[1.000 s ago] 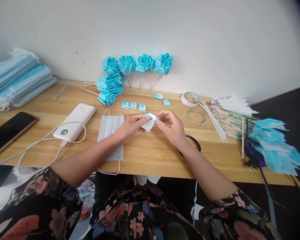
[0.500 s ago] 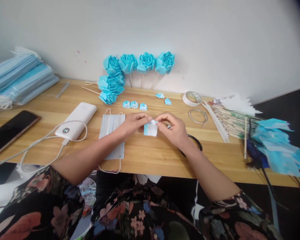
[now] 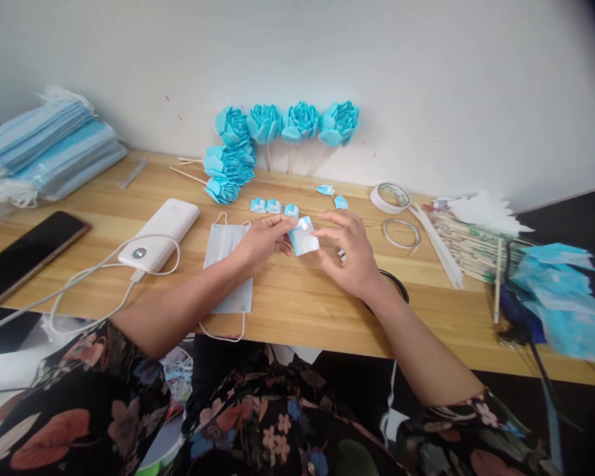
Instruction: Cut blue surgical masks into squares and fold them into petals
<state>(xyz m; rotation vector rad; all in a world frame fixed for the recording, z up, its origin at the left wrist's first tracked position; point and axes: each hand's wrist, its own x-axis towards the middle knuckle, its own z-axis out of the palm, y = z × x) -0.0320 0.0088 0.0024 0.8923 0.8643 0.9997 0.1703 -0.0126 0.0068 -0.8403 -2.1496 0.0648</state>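
Observation:
Between the thumb and fingers of my left hand (image 3: 264, 243) is a small blue and white piece of mask fabric (image 3: 305, 239), tilted, with a white strip near its top edge. My right hand (image 3: 350, 254) is beside its right edge with fingers apart; whether a fingertip touches the fabric I cannot tell. Behind the hands lie several small folded blue pieces (image 3: 273, 206), and two more small blue pieces (image 3: 340, 201) are further right. A flat face mask (image 3: 235, 291) lies partly under my left forearm.
Blue fabric roses (image 3: 300, 122) on sticks stand against the wall. A white power bank (image 3: 161, 231) with a cable, a phone (image 3: 30, 254) and stacked masks (image 3: 54, 149) are at left. A tape roll (image 3: 391, 198), wooden sticks (image 3: 469, 248) and cut blue fabric (image 3: 565, 284) are at right.
My right fingers have come off the fabric's top edge and spread apart. The piece has turned and tilted in my left hand. The whole view has shifted slightly.

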